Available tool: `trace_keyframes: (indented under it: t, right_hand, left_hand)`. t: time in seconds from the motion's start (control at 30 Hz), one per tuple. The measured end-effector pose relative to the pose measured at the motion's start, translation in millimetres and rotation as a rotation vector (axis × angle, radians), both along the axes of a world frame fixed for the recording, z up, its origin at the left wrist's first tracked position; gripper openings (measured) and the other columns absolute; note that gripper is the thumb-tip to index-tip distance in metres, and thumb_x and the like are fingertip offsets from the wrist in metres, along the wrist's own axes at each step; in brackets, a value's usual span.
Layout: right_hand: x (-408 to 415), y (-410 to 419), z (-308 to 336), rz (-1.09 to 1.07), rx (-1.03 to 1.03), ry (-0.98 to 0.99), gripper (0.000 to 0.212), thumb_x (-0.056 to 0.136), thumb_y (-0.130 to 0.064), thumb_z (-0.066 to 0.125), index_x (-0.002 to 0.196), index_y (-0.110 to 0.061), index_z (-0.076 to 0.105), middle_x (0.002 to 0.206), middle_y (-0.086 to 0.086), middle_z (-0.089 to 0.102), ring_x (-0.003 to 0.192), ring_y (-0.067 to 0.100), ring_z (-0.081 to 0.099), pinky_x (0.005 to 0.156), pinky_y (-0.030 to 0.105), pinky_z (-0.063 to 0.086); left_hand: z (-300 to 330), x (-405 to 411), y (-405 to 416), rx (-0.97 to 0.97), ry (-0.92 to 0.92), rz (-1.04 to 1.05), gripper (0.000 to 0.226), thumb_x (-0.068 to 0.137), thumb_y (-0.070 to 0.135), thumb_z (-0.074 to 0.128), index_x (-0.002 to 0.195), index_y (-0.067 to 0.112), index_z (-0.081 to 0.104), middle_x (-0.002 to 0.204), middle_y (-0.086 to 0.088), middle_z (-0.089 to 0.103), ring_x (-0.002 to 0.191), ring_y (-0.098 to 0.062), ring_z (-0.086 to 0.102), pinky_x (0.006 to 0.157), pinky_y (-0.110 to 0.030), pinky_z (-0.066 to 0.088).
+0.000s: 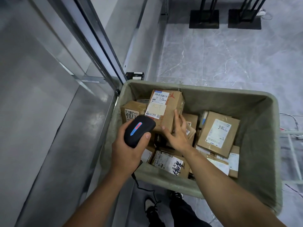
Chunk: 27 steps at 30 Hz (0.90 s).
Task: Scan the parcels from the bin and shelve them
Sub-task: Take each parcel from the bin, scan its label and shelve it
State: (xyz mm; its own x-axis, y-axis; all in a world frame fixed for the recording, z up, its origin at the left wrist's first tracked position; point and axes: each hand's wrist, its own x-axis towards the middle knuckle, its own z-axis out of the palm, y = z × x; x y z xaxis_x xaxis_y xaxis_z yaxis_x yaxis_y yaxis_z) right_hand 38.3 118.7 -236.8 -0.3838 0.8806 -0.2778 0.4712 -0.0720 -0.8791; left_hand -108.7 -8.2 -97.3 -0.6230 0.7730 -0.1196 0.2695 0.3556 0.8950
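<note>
Clamped in the left hand (129, 149) is a black handheld scanner (138, 130), thumb pressed along its right side and its lit head aimed toward a cardboard box (165, 110). That box is tilted up against the far left corner of the grey-green bin (246, 99), and the right hand (176, 133) steadies it with spread fingers (176, 114) on its right edge, a light hold and not a full wrap. The box's white shipping label (158, 106) faces up, near the scanner head.

With so loose a hold, the box could slide back down among the other parcels (218, 133) when lifted. The scanner's cord (141, 185) hangs over the bin's near rim and might snag. A tilted, partly taped label may give a failed read.
</note>
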Motion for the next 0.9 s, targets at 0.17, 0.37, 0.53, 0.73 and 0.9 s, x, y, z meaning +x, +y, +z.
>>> trace_keyframes:
  t: [0.17,0.37,0.53,0.73,0.9]
  right_hand:
    - [-11.6,-3.2,-1.9,-0.075,0.053,0.041,0.086,0.09,-0.064,0.055,0.155,-0.058,-0.001,0.163,-0.013,-0.008,0.153,0.021,0.006,0.125,0.048,0.02]
    - [-24.1,2.6,1.3,-0.172,0.126,-0.048,0.078,0.096,-0.044,0.065,0.155,-0.053,0.015,0.166,-0.008,0.005,0.147,0.026,0.012,0.114,0.035,0.015]
    - [-16.3,3.8,12.5,-0.199,0.141,-0.01,0.065,0.097,-0.031,0.064,0.15,-0.053,0.034,0.163,-0.01,0.014,0.146,0.021,0.014,0.114,0.035,0.021]
    - [5.5,-2.1,36.7,-0.24,0.057,0.049,0.055,0.099,-0.022,0.058,0.144,-0.052,0.046,0.153,0.0,0.026,0.143,0.016,0.023,0.112,0.031,0.022]
    - [19.1,-14.5,57.7,-0.316,-0.054,0.271,0.049,0.104,-0.019,0.049,0.139,-0.053,0.048,0.143,0.001,0.043,0.125,0.013,0.046,0.094,0.024,0.041]
  left_hand:
    - [-2.0,-4.8,-5.7,0.021,-0.005,0.013,0.057,0.071,0.063,0.075,0.124,0.051,0.057,0.109,0.014,0.072,0.086,-0.024,0.075,0.075,-0.047,0.064]
    - [-5.5,-7.8,-11.8,0.024,-0.027,0.012,0.061,0.071,0.062,0.076,0.127,0.045,0.058,0.109,0.008,0.073,0.083,-0.024,0.075,0.072,-0.045,0.064]
    - [-4.0,-10.9,-15.9,0.016,-0.039,0.006,0.062,0.07,0.062,0.076,0.127,0.046,0.058,0.109,0.011,0.073,0.084,-0.024,0.075,0.071,-0.043,0.064]
    - [3.0,-14.8,-18.0,0.05,-0.053,0.0,0.063,0.069,0.064,0.076,0.127,0.045,0.059,0.111,0.009,0.072,0.085,-0.027,0.074,0.074,-0.05,0.064]
    - [10.9,-21.6,-24.6,0.103,-0.079,0.001,0.062,0.071,0.062,0.078,0.128,0.045,0.058,0.109,-0.003,0.073,0.083,-0.034,0.071,0.072,-0.055,0.062]
